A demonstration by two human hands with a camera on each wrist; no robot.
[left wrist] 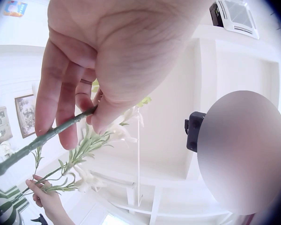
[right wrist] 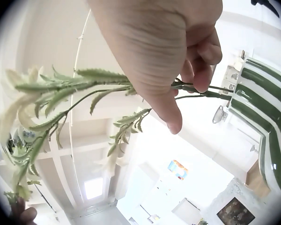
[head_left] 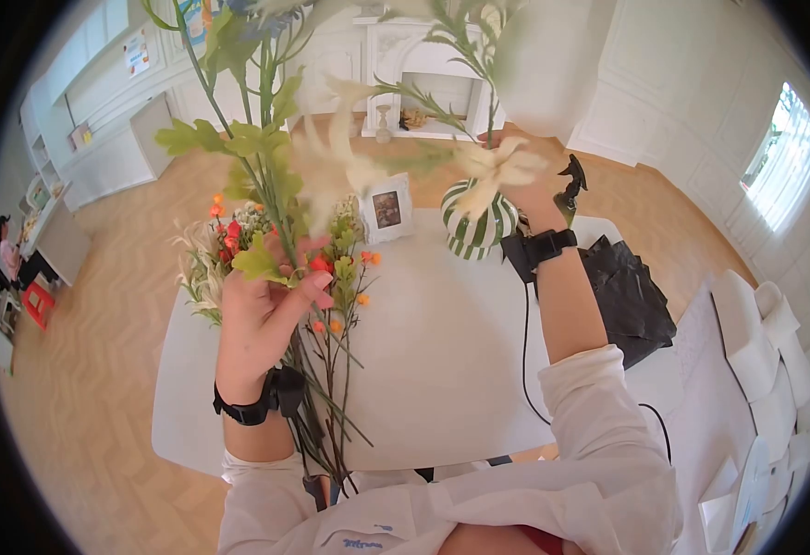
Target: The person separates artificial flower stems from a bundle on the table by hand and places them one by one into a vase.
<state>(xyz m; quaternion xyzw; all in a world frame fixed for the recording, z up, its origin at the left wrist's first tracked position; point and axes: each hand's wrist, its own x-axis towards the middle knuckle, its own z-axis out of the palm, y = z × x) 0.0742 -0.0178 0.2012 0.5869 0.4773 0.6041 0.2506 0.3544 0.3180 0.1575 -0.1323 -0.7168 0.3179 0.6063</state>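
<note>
In the head view my left hand (head_left: 255, 319) pinches the green stem of a tall artificial flower with lobed yellow-green leaves (head_left: 280, 190) and a blue bloom (head_left: 266, 20) at the top. The left wrist view shows this thick stem (left wrist: 42, 139) between thumb and fingers. My right hand (head_left: 533, 196) is above the green-and-white striped vase (head_left: 474, 227), behind a cream lily bloom (head_left: 497, 171). From the right wrist, thumb and fingers pinch the lily stems (right wrist: 215, 93), whose lower ends enter the vase mouth. Leafy sprays (right wrist: 61, 89) spread away from that hand.
Artificial flowers with red and orange blooms (head_left: 229, 236) lie on the white table's (head_left: 423, 370) left side, stems toward me. A white picture frame (head_left: 386, 211) stands beyond. Right of the vase are a black spray bottle (head_left: 571, 180) and crumpled black bag (head_left: 622, 296).
</note>
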